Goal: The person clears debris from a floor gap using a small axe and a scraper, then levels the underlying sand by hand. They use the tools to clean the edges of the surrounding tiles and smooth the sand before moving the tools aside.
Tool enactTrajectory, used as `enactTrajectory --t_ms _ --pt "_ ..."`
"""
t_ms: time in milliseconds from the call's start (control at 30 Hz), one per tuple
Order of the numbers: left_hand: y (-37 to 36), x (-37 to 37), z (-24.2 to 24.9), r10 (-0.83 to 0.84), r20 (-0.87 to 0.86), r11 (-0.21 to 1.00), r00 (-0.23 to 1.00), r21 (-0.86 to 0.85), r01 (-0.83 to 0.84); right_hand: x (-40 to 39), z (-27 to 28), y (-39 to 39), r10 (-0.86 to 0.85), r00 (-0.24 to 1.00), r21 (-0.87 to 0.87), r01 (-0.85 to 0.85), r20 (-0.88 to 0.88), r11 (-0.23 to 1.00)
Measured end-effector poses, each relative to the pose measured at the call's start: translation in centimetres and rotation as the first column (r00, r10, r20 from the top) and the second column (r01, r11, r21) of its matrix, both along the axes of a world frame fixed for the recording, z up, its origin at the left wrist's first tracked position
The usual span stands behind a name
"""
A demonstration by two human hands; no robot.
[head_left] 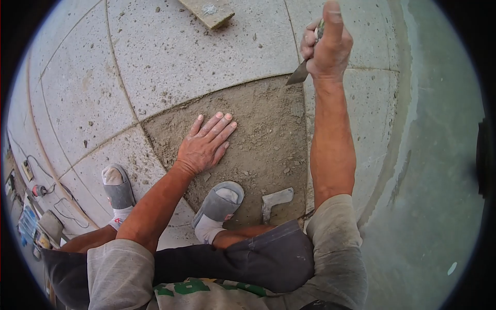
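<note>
My left hand (205, 141) lies flat, fingers spread, on a rough bed of grey-brown mortar (268, 129) in a gap between large speckled tiles. Beyond the far right corner of this bed, my right hand (329, 50) grips a small trowel (298, 74) by its handle, thumb stretched along the top. The trowel's metal blade points down and left, overlapping the edge of the far tile (206, 57) in this view. An L-shaped pale grey piece (276, 200) rests on the near right part of the bed, close to my knee.
A thick slab piece (209, 13) with a whitish lump on it lies on the far tiles. Crumbs are scattered around. My slippered foot (221, 201) stands at the bed's near edge. Cables and a red-ended tool (39, 190) are at left; smooth greenish floor (434, 155) spreads at right.
</note>
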State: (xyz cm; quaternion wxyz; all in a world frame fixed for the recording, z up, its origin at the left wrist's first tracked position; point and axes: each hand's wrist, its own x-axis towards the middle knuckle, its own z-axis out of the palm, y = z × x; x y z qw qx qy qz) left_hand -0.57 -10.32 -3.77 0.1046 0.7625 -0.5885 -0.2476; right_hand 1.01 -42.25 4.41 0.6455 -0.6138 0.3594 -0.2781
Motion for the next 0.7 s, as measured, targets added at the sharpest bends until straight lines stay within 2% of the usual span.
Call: enactTrajectory --t_ms 67,133,200,233,300,333,400,433,467,533,567,600,667,700 --pt "-0.2 0.1 -0.3 0.004 0.013 1.000 1.000 -0.022 -0.003 -2.0 -3.9 0.8 0.019 0.975 -0.079 -0.037 -0.219 0.996" --pt "-0.6 0.7 -0.4 0.010 0.023 1.000 1.000 -0.025 -0.010 -1.8 -5.3 0.3 0.095 0.980 -0.235 -0.136 -0.177 0.962" --pt "-0.4 0.4 -0.3 0.017 0.003 1.000 1.000 -0.010 -0.017 0.1 -1.3 1.3 0.076 0.979 -0.019 -0.081 -0.189 0.997" --pt "-0.4 0.4 -0.2 0.017 -0.005 1.000 1.000 -0.001 -0.017 0.5 -0.6 1.2 0.082 0.976 -0.004 -0.084 -0.200 0.996" --pt "-0.3 0.3 0.2 0.008 -0.014 1.000 1.000 0.009 -0.008 1.4 0.1 0.3 0.056 0.997 0.029 -0.055 -0.044 0.998" --pt "-0.1 0.1 0.3 0.008 -0.014 1.000 1.000 0.007 -0.008 0.7 -2.0 0.4 0.055 0.997 0.026 -0.054 -0.045 0.998" --pt "-0.3 0.1 -0.1 0.011 0.008 1.000 1.000 -0.012 -0.011 -1.4 -7.9 0.5 0.071 0.950 -0.217 -0.141 -0.304 0.966" --pt "-0.7 0.7 -0.4 0.025 0.027 1.000 0.999 -0.020 -0.024 -1.2 -7.8 1.1 0.117 0.943 -0.262 -0.204 -0.311 0.943" --pt "-0.8 0.9 -0.4 0.024 0.011 0.999 1.000 -0.024 -0.023 -1.0 -6.4 1.7 0.115 0.945 -0.259 -0.198 -0.305 0.945" --pt "-0.3 0.4 -0.3 0.032 -0.029 0.999 0.999 -0.011 -0.032 0.3 -1.7 2.2 0.029 0.977 -0.032 -0.036 -0.209 0.999" --pt "-0.4 0.5 -0.1 0.023 -0.018 1.000 1.000 -0.004 -0.024 1.0 -0.5 1.4 -0.039 0.987 0.021 0.043 -0.154 0.999" --pt "-0.3 0.3 0.2 0.010 -0.006 1.000 1.000 0.003 -0.010 0.6 -0.7 1.6 -0.042 0.985 0.031 0.048 -0.168 0.998" --pt "-0.2 0.2 0.1 0.011 0.007 1.000 1.000 -0.013 -0.011 1.1 -0.6 1.2 -0.015 0.997 -0.023 0.013 -0.081 1.000" --pt "0.0 0.2 -0.1 0.009 0.015 1.000 1.000 -0.027 -0.009 -0.1 -4.9 1.3 0.012 0.981 -0.203 -0.052 -0.194 0.978"
